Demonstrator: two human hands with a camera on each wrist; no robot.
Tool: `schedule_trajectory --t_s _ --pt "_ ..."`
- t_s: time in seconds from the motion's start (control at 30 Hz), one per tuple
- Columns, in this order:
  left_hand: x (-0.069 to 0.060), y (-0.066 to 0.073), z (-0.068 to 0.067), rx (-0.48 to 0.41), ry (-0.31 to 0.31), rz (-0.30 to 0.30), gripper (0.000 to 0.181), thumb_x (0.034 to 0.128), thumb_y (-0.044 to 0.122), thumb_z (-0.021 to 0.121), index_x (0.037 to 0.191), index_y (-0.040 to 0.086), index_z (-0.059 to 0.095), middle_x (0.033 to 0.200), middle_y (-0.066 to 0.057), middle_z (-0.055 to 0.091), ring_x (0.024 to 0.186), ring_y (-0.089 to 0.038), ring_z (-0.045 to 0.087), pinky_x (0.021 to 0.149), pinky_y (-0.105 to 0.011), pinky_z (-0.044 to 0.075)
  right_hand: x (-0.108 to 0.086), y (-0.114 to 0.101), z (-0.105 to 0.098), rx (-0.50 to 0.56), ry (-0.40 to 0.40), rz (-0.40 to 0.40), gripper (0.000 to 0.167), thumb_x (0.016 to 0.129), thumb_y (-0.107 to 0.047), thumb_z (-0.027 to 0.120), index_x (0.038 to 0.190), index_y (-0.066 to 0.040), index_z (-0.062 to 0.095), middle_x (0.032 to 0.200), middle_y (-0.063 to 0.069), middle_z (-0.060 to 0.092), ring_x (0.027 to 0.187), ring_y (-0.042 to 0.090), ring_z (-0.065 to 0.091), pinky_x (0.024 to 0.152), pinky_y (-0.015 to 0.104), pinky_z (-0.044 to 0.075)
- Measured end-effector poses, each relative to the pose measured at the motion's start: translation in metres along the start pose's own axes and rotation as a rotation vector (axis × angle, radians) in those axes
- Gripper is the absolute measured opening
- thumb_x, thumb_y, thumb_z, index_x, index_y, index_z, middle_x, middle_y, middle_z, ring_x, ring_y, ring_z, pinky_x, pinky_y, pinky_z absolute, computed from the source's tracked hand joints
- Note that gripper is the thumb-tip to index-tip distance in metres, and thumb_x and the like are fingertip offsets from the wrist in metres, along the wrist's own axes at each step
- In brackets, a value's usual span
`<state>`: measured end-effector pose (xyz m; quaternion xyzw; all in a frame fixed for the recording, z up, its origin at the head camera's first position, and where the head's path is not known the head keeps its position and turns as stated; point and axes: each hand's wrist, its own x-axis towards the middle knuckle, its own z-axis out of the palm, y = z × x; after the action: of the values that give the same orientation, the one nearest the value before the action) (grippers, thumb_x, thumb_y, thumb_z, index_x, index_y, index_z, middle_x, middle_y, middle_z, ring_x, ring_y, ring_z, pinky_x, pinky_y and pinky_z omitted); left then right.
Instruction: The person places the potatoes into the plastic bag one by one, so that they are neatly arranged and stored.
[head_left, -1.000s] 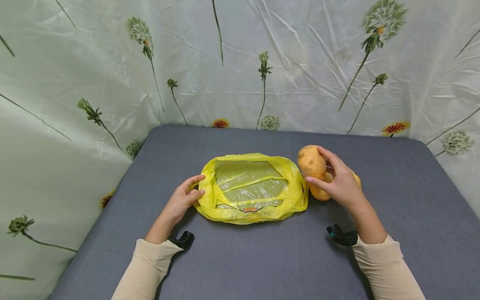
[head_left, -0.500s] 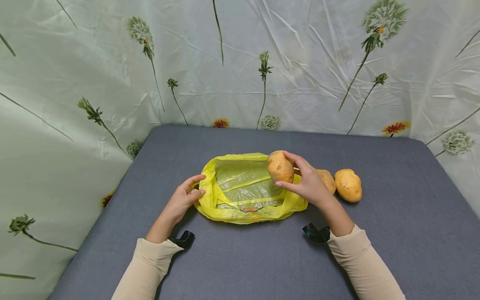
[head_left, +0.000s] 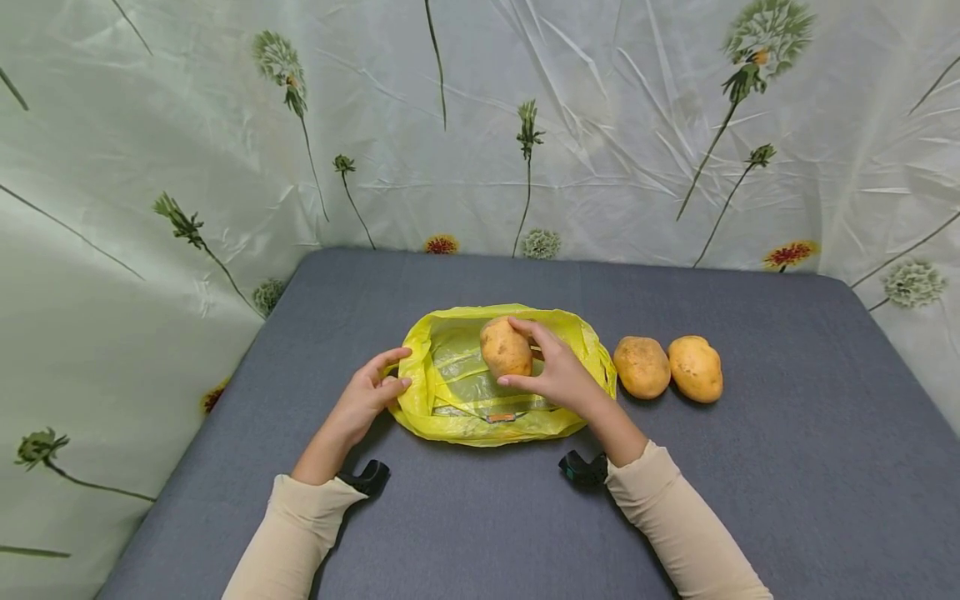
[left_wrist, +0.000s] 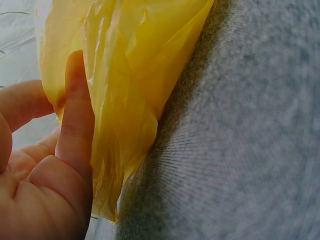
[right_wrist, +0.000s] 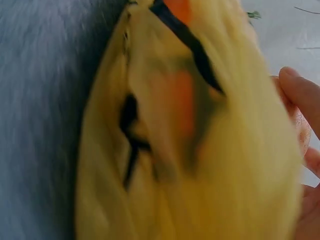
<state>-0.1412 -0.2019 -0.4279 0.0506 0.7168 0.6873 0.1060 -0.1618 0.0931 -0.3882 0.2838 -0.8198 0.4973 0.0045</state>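
A yellow plastic bag (head_left: 510, 429) stands on the table with its mouth spread wide, facing up. My left hand (head_left: 365, 400) holds the bag's left rim; in the left wrist view its thumb (left_wrist: 77, 115) lies against the yellow film. Over the bag's opening, my right hand (head_left: 558, 373) grips a potato (head_left: 505, 347) between thumb and fingers. From the right wrist view, the bag's printed side (right_wrist: 200, 190) is blurred and covers most of the potato. Two more potatoes, one (head_left: 642, 367) nearer the bag and another (head_left: 696, 369) beside it, lie to the right.
The grey cloth-covered table (head_left: 480, 517) reaches back to a pale curtain (head_left: 480, 125) with a dandelion print. A black wrist mount sits on each forearm, the left one (head_left: 367, 478) and the right one (head_left: 582, 468).
My right hand has carried the potato leftward, from above the other potatoes to above the bag's opening. Both remaining potatoes now show fully. The left hand stays at the rim.
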Motion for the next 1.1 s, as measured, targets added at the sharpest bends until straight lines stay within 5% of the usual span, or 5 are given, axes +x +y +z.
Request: schedule_trajectory --t_s 0.13,0.37,0.63,1.1 --pt "0.000 0.001 0.000 0.001 -0.003 -0.002 0.047 0.0871 0.001 0.054 0.131 0.001 0.037 0.077 -0.004 0.044 0.059 -0.008 0.045 0.053 -0.022 0.040 0.005 -0.005 0.012 0.020 -0.027 0.027 0.076 0.072 -0.015 0.076 0.134 -0.003 0.035 0.132 0.015 0.038 0.114 0.029 0.044 0.089 0.039 0.040" --pt "0.000 -0.001 0.000 0.012 -0.002 0.009 0.047 0.0870 0.001 0.054 0.130 -0.001 0.036 0.074 -0.002 0.043 0.058 -0.008 0.044 0.052 -0.021 0.039 0.015 0.014 0.038 0.066 -0.064 0.089 0.078 0.070 -0.026 0.077 0.135 -0.014 0.035 0.133 0.007 0.037 0.112 0.023 0.046 0.087 0.034 0.041" --pt "0.000 0.000 0.001 0.005 0.000 0.014 0.047 0.0867 0.000 0.055 0.130 -0.003 0.036 0.075 -0.003 0.041 0.057 -0.007 0.042 0.052 -0.021 0.037 0.023 0.014 0.055 0.163 -0.107 0.151 0.079 0.070 -0.018 0.078 0.135 -0.013 0.034 0.135 0.008 0.036 0.114 0.026 0.044 0.088 0.036 0.041" --pt "-0.001 0.004 0.003 -0.005 -0.009 0.007 0.048 0.0868 -0.001 0.054 0.130 -0.004 0.035 0.071 -0.002 0.040 0.056 -0.007 0.041 0.051 -0.020 0.037 0.024 -0.025 0.056 0.212 -0.182 0.185 0.073 0.077 -0.008 0.071 0.136 -0.001 0.029 0.133 0.018 0.035 0.114 0.031 0.044 0.090 0.041 0.038"
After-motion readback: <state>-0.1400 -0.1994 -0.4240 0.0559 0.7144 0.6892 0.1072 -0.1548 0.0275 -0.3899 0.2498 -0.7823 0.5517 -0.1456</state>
